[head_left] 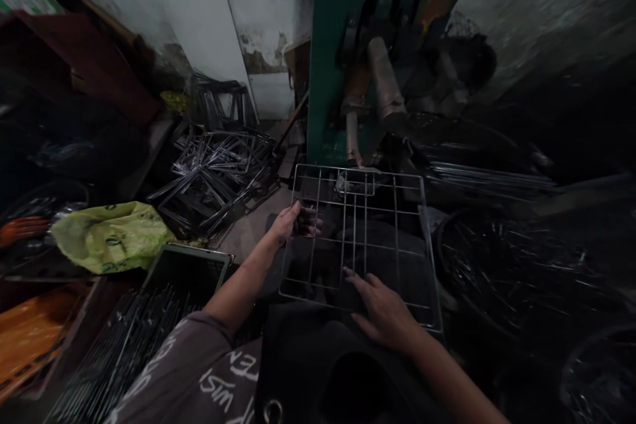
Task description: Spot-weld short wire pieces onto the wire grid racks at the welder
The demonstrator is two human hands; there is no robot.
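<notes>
Grid (366, 232), left fingers (292, 212) pinching it, right fingers (360, 284) spread, green machine (326, 79) beyond, frames (213, 169) heaped nearby

A metalworking workshop, shown by the green machine (325, 73) and heaped wire frames (218, 169).

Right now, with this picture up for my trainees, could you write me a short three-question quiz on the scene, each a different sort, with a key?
1. Choose one. The right hand is by which edge of the wire grid? A) far; B) near; C) left.
2. True or false: the yellow-green bag lies left of the grid.
3. Fill the gap: the tall panel beyond the grid is ____ in colour.

Key: 1 B; 2 true; 3 green.
</notes>
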